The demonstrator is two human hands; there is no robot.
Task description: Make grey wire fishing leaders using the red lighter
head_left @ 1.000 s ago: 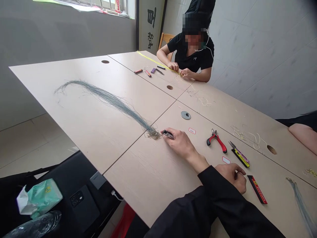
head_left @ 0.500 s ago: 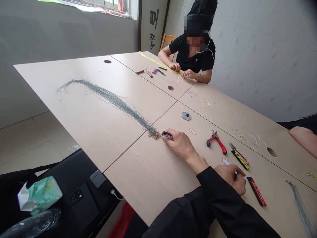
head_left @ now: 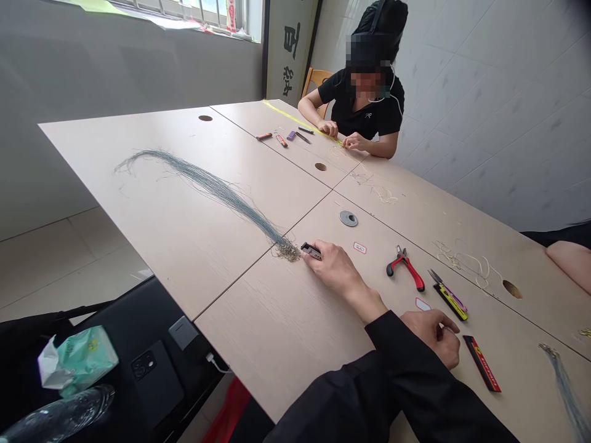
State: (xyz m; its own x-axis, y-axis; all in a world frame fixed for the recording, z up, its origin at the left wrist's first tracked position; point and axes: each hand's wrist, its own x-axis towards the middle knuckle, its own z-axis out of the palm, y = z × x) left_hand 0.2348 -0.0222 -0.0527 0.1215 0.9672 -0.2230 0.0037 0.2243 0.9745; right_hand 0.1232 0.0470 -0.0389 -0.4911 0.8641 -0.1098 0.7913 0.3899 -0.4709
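Note:
My forearms cross, the right over the left. My right hand (head_left: 336,268) is closed around a small black and silver tool (head_left: 312,251) with lettering on its side; its exact kind is unclear. Its tip lies just beside a heap of tiny gold-coloured metal hooks (head_left: 289,250), joined to a long bundle of blue-green line (head_left: 221,194). My left hand (head_left: 434,335) rests on the table with its fingers curled in a pinch; whatever they hold is hidden. Close to it lie a red and black strip (head_left: 482,363) and a red-edged label (head_left: 422,304).
Red-handled pliers (head_left: 405,269), small scissors (head_left: 447,292) on a yellow strip, a grey metal disc (head_left: 348,218) and another line bundle (head_left: 566,387) lie on the table. A co-worker (head_left: 362,104) sits across. At left, a chair (head_left: 152,307) holds a phone, tissues and a bottle.
The whole view has shifted slightly, so everything sits a little lower and further right. Both hands keep nearly the same place and grip on the table.

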